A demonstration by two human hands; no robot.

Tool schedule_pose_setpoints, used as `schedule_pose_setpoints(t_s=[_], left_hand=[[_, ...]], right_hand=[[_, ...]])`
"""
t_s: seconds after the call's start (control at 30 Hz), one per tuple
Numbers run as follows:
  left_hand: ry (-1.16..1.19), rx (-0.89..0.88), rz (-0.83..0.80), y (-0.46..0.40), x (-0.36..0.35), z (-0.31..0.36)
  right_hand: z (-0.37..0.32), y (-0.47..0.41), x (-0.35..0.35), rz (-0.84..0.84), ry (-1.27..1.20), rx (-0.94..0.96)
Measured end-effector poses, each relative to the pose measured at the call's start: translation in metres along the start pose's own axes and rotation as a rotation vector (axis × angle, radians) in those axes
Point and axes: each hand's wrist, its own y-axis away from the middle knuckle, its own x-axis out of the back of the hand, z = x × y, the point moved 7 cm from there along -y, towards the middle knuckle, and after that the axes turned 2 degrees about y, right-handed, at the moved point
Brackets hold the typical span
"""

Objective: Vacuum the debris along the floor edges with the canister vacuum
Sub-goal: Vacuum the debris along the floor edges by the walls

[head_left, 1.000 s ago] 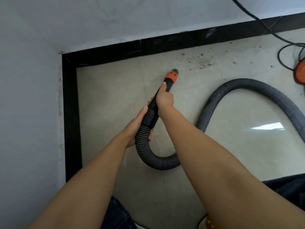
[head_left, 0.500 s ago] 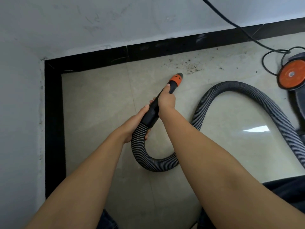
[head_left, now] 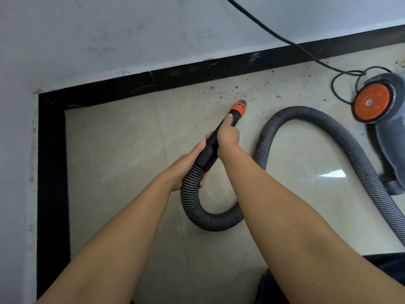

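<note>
Near black skirting (head_left: 197,72): right hand (head_left: 228,137) gripping nozzle tube (head_left: 221,132), left hand (head_left: 188,167) clasping ribbed hose (head_left: 192,207); orange tip (head_left: 238,107) touching debris (head_left: 228,91).

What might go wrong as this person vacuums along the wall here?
The power cord lies looped on the floor beside the canister vacuum, close to the debris; the nozzle might snag it further right. The hose curls tightly under the left hand and right hand, so it may kink or tug the canister.
</note>
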Motion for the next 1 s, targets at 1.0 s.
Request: schedule_pose_setpoints(t_s=[1.0], left_hand=[[0.236,-0.129,0.263,-0.005,-0.052,-0.012]], right_hand=[[-0.016,-0.015,0.009,-0.241,0.208,-0.005]])
